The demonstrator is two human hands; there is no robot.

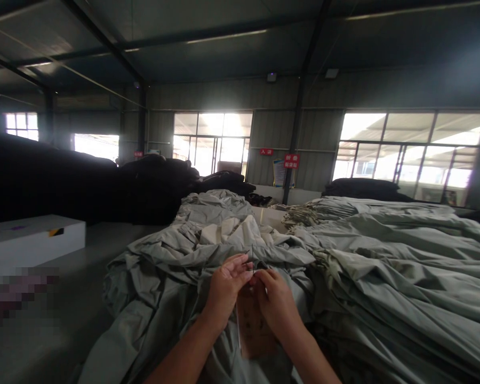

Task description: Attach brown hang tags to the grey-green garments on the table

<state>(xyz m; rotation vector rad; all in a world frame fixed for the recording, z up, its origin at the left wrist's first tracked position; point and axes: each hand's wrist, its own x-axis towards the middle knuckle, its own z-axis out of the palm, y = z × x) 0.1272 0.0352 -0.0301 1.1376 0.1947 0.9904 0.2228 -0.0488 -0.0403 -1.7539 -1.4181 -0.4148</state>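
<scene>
A dim metal-walled hall with bright windows (412, 154) holds heaps of cloth on a grey floor (64, 320). Low in the middle, the left hand (226, 288) and right hand (274, 298) meet, fingertips pinched together on a thin dark thread or pin (253, 261) that stands up between them; it is too fine to tell which. Both hands are nearly closed, thumbs against forefingers, a grip suited to something so slight. Below them hangs a brown card tag (254, 325), flat and stiff, seemingly held under the right hand. Around lies grey-green fabric (160, 277), smooth, thin and deeply creased, bunched beneath the hands and stacked in flatter folded layers to the right (404, 266). Beyond rise dark fabric piles (152, 181) and, to the left, a white box (32, 240).
</scene>
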